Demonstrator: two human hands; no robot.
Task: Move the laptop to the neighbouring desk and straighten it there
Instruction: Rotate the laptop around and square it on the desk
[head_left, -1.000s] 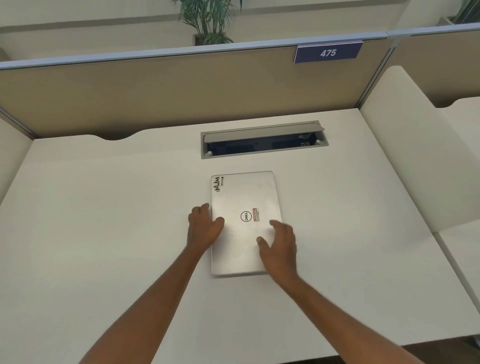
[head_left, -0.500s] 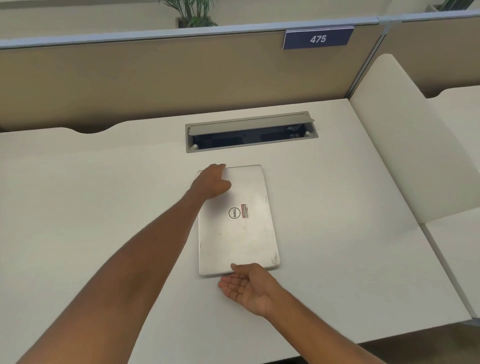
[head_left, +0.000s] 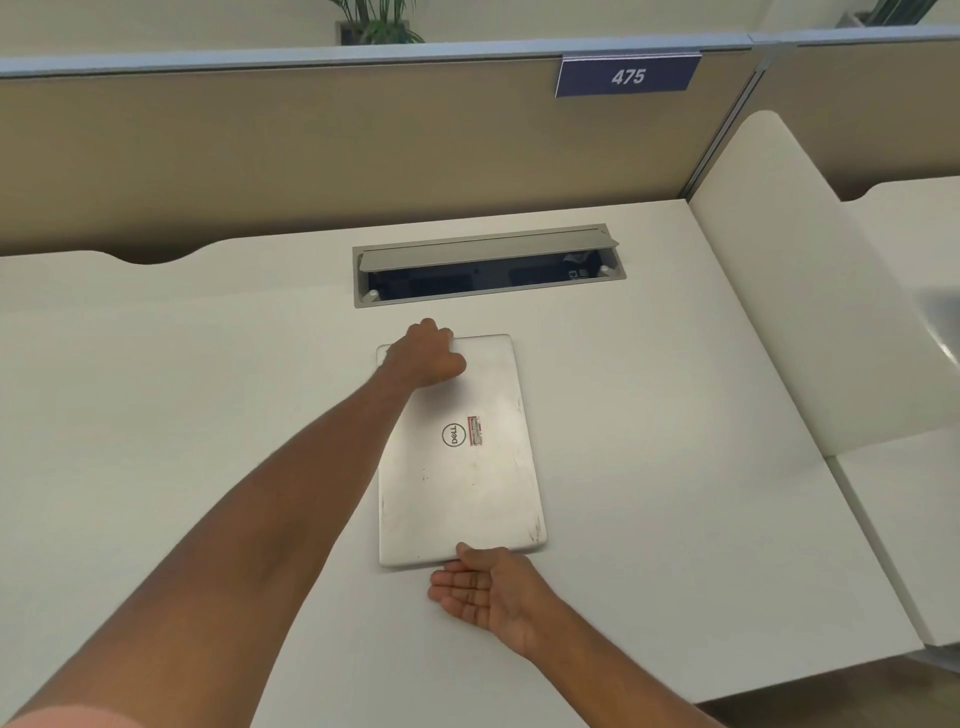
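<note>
A closed silver laptop (head_left: 467, 483) with a round logo and a red sticker lies flat on the white desk (head_left: 182, 389), one short edge toward me. My left hand (head_left: 423, 353) reaches across it, fingers curled over the far edge near the far left corner. My right hand (head_left: 483, 592) rests palm up on the desk at the near edge. Its thumb touches that edge and its fingers are spread, gripping nothing.
An open cable slot (head_left: 488, 265) sits in the desk just beyond the laptop. A beige partition (head_left: 260, 156) with a sign reading 475 (head_left: 627, 77) closes the back. A white side divider (head_left: 769, 291) separates this desk from the one on the right (head_left: 909, 234).
A second ago both hands lay flat on the lid. My left hand has moved to the far edge and my right hand to the near edge, palm up. The laptop has stayed put.
</note>
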